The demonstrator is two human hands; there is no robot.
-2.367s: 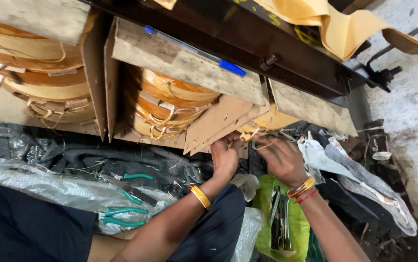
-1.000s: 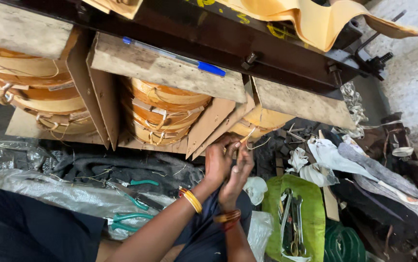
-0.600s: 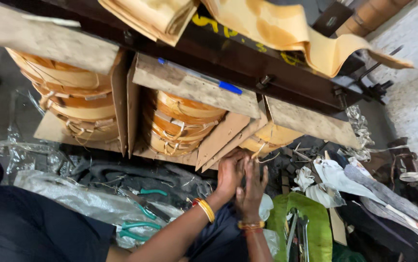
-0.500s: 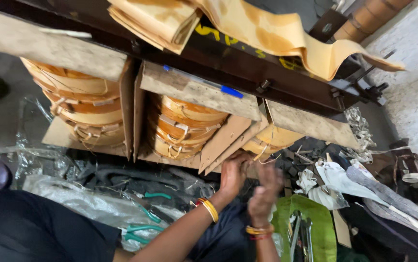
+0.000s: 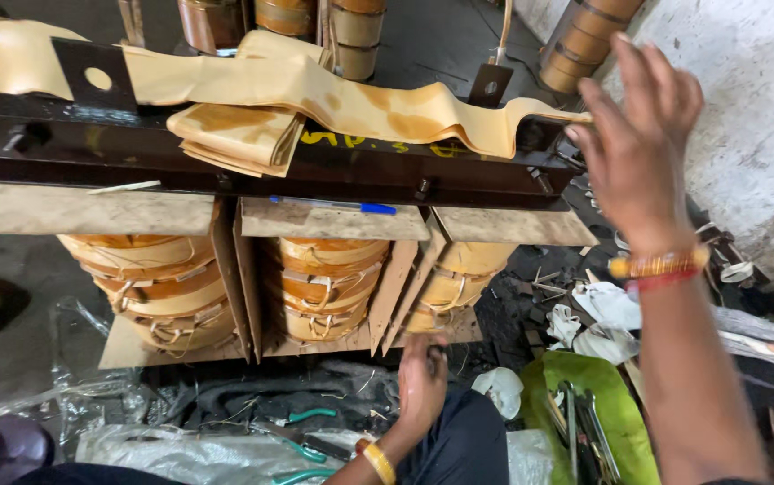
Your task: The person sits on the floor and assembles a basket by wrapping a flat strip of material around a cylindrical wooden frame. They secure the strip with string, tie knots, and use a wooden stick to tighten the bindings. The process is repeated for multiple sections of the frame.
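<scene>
My right hand (image 5: 643, 135) is raised high at the right, fingers spread and empty, close to the end of a long yellow paper strip (image 5: 360, 99) draped over a black steel beam (image 5: 135, 148). Low in the middle, my left hand (image 5: 423, 382) has its fingers curled at the foot of the right-hand paper-wrapped coil (image 5: 459, 283). Whether it pinches something is hidden. The middle coil (image 5: 328, 283) and the left coil (image 5: 158, 287) stand beside it between brown boards. Both wrists wear bangles.
A blue pen (image 5: 342, 207) lies on the board above the middle coil. Green-handled pliers (image 5: 306, 418) and crumpled plastic sheet (image 5: 180, 449) lie on the floor. A green bag (image 5: 625, 422) holding metal tools is at the right, with white rags (image 5: 602, 305) behind it.
My right hand has left the coil's foot and risen up to the right, opening. The left hand stays low. The view has tilted up, showing the beam top and paper.
</scene>
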